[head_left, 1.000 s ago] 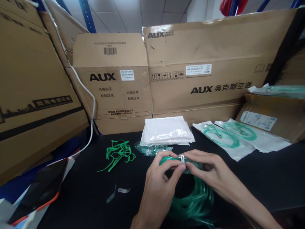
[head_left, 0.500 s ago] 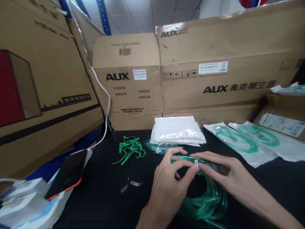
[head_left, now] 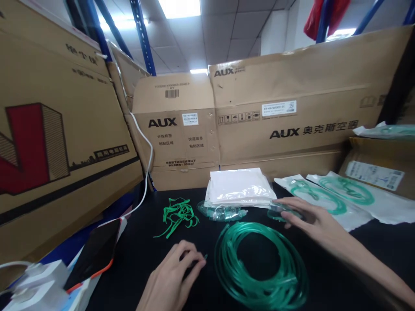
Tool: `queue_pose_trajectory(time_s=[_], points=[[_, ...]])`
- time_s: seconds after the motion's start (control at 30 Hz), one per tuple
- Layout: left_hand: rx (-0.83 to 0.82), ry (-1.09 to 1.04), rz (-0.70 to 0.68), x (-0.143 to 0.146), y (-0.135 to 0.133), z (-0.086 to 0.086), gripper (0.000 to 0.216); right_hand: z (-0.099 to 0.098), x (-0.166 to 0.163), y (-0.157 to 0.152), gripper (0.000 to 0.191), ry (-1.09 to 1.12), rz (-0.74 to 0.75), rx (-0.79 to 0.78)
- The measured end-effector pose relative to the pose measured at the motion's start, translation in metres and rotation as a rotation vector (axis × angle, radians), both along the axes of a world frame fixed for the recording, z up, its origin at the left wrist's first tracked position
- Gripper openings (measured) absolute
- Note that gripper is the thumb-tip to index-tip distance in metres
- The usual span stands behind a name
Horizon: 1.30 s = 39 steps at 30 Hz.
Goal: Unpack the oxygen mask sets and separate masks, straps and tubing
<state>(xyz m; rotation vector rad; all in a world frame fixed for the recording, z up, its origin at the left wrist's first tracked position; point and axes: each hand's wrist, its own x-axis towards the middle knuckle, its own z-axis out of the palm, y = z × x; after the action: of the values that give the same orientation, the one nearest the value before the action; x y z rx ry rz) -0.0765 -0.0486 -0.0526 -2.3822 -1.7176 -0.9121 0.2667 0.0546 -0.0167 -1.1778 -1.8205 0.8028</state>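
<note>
My left hand is low on the black table, thumb and forefinger pinched on a small metal strip, of which only a tip shows. To the right, my right hand holds a clear greenish plastic mask, partly hidden by its fingers. Between and below the hands lies a coil of green tubing, flat on the table. Behind it another clear green mask rests against a stack of white packets. A tangle of green elastic straps lies beyond my left hand.
Two white pouches with green tubing lie at the right, near an open carton. Large cardboard boxes wall off the back. At the left are a phone, white plugs and a white cable.
My hands have parted from over the tubing coil. The left went left with the strip, the right went right with the mask. Two loose strips are now out of sight around my left hand.
</note>
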Motion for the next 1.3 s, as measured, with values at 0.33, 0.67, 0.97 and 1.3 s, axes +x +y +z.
queue_pose_trajectory(time_s=[0.33,0.67,0.97,1.3], points=[[0.076,0.171,0.092,-0.051,-0.004,-0.016,0.031,-0.029,-0.024,0.046,0.035,-0.354,0.213,0.208],[-0.19,0.127,0.169,0.043,0.073,0.041,0.054,-0.032,-0.027,0.05,0.036,-0.402,0.286,0.281],[-0.285,0.173,0.249,0.043,0.101,0.038,0.067,-0.035,-0.031,0.048,0.036,-0.406,0.273,0.333],[-0.244,0.2,0.256,0.04,0.103,0.037,0.059,-0.035,-0.045,0.052,0.035,-0.446,0.252,0.472]])
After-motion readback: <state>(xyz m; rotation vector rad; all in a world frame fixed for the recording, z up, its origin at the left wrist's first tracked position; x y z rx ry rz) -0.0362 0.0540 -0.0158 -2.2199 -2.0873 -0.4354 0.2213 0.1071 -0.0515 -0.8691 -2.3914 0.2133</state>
